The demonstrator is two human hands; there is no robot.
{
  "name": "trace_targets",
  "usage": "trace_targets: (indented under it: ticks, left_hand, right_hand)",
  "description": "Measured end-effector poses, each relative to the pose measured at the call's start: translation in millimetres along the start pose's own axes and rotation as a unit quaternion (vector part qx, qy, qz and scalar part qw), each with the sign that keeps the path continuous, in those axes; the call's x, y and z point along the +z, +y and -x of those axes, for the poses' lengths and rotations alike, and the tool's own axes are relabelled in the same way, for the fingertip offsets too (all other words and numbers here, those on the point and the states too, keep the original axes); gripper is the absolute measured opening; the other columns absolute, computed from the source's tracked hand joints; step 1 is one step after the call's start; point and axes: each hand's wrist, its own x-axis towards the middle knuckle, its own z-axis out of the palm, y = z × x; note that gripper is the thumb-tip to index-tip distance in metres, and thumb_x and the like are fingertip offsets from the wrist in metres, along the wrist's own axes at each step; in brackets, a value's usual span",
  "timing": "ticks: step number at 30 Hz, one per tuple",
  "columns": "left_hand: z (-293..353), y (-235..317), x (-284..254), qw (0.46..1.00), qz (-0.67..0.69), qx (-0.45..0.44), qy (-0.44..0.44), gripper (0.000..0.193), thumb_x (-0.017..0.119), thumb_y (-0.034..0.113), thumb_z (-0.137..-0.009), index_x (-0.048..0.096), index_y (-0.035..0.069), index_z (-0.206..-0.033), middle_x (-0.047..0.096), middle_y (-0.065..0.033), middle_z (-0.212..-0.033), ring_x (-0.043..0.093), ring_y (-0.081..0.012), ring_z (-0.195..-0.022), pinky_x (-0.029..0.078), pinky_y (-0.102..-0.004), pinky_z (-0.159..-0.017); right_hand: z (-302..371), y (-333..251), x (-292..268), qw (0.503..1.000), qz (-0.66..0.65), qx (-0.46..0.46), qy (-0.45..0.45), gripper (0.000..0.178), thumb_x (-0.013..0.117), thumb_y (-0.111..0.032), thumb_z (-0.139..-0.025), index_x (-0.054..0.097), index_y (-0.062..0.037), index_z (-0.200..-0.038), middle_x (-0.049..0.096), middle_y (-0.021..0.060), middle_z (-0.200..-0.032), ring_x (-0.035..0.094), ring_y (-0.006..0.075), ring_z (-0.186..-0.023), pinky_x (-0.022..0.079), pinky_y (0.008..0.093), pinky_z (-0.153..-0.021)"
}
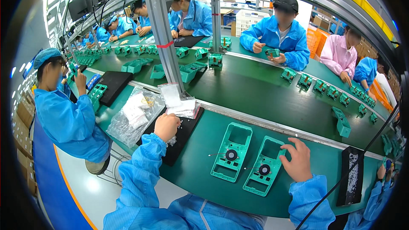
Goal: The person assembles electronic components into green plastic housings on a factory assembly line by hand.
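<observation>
Two green plastic housings point(235, 139) lie side by side on the green bench before me, each with a round black speaker point(264, 169) and thin wires. My right hand point(297, 160) is at the right edge of the right-hand housing, its fingers curved and apart, with nothing seen in them. My left hand point(167, 127) is over a black pad point(184, 138) scattered with small whitish pieces. Its fingertips are drawn together, and whatever they hold is too small or hidden to name. Beyond that hand, small clear bags point(181, 106) rest at the pad's far end.
A large clear bag with white packets point(135, 110) lies left of the pad. A black tray of small clear parts point(352, 174) sits at right. Past the metal rail runs a conveyor belt point(255, 93) carrying green housings. A metal post point(164, 38) rises ahead; co-workers sit around.
</observation>
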Motion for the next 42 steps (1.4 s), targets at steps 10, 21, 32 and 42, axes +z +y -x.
trace_targets:
  ticks: [10, 21, 32, 42]
  left_hand:
    - [0.0, -0.6, 1.6, 1.0, 0.006, -0.011, -0.007, 0.012, 0.056, 0.013, -0.072, 0.067, 0.014, -0.069, 0.061, -0.0045, -0.077, 0.056, -0.0266, -0.075, 0.045, -0.0369, -0.069]
    - [-4.9, -5.1, 7.8, 1.0, 0.003, -0.021, -0.016, 0.011, 0.057, 0.015, -0.069, 0.066, 0.012, -0.066, 0.062, -0.0074, -0.074, 0.057, -0.0292, -0.073, 0.047, -0.0387, -0.066]
    - [-8.6, 4.0, 15.8, 0.996, -0.003, -0.094, -0.001, 0.007, 0.061, 0.015, -0.064, 0.064, 0.01, -0.061, 0.061, -0.0109, -0.066, 0.058, -0.0298, -0.069, 0.047, -0.0399, -0.064]
    - [3.4, 60.2, -65.4, 0.966, 0.201, -0.035, 0.159, 0.004, 0.062, 0.003, -0.067, 0.058, 0.005, -0.067, 0.058, -0.0107, -0.072, 0.055, -0.0299, -0.068, 0.041, -0.0377, -0.061]
  right_hand:
    - [-1.0, -1.0, 0.2, 1.0, -0.001, 0.003, -0.001, 0.023, 0.066, -0.013, -0.066, 0.062, -0.0124, -0.089, 0.048, 0.0079, -0.114, 0.042, 0.028, -0.11, 0.03, 0.0433, -0.092]
    - [-1.9, -1.5, 0.4, 1.0, -0.003, 0.005, -0.013, 0.023, 0.066, -0.014, -0.068, 0.061, -0.0124, -0.09, 0.048, 0.0082, -0.114, 0.041, 0.0283, -0.111, 0.03, 0.0434, -0.093]
    - [0.0, 1.9, 2.1, 1.0, -0.011, 0.01, -0.006, 0.023, 0.066, -0.015, -0.069, 0.06, -0.0125, -0.091, 0.048, 0.0078, -0.115, 0.041, 0.0281, -0.111, 0.029, 0.0439, -0.093]
    - [-15.2, 37.1, 32.8, 0.962, -0.215, 0.044, 0.16, 0.027, 0.065, -0.009, -0.072, 0.059, -0.0045, -0.098, 0.052, 0.0122, -0.111, 0.049, 0.0304, -0.106, 0.038, 0.0361, -0.09]
